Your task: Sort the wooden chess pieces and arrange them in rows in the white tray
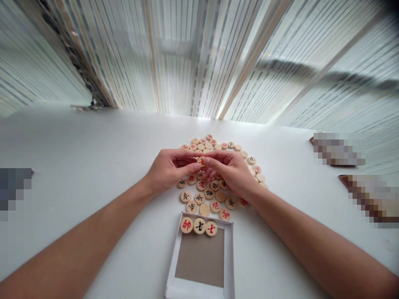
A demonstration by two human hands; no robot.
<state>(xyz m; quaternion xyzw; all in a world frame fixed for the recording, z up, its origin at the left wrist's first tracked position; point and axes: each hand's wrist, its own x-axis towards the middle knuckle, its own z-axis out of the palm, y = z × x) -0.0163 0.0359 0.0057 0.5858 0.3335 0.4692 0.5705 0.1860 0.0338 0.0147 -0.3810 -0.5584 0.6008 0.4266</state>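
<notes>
Head view, first speaker: What is gripped, and by which hand?

Second speaker: One wooden disc (201, 161) with a red mark is pinched between the fingertips of both the left hand (168, 168) and the right hand (232, 170). Both are closed narrowly on it, and it is raised just above the heap of discs (215, 195).

First speaker: Why is it held up like that?

Second speaker: Probably so that its face can be read; the marked side is turned toward the camera.

First speaker: And how is the rest laid out?

Second speaker: The heap is spread flat on the white table (93, 166), some faces marked and some blank, so each can be seen. Nearer the person a shallow box tray (232, 257) is set. Three discs (199, 226) are lined up, touching, along its far wall, seemingly so that space is saved.
</notes>
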